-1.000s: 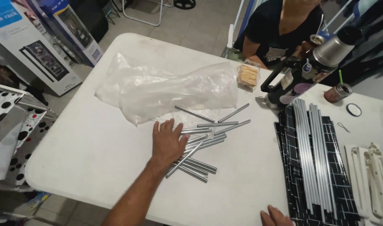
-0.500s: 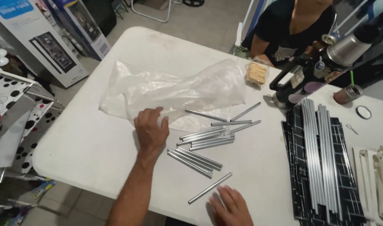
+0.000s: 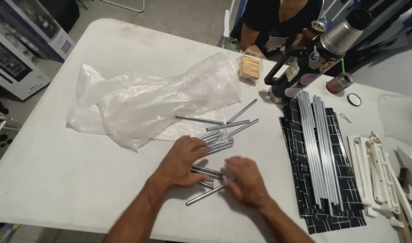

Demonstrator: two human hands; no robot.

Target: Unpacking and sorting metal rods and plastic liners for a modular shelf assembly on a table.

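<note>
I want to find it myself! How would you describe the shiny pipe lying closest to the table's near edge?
Start at the big white folding table and find the person's two hands, left hand and right hand. Between them lies a bunch of short silver metal tubes. Yours is the single short silver tube poking out below the hands, slanted, apart from the bunch.

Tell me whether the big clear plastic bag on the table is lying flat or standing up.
Lying flat. The clear plastic bag is spread crumpled across the white table, beside the short metal tubes; nothing props it up.
</note>
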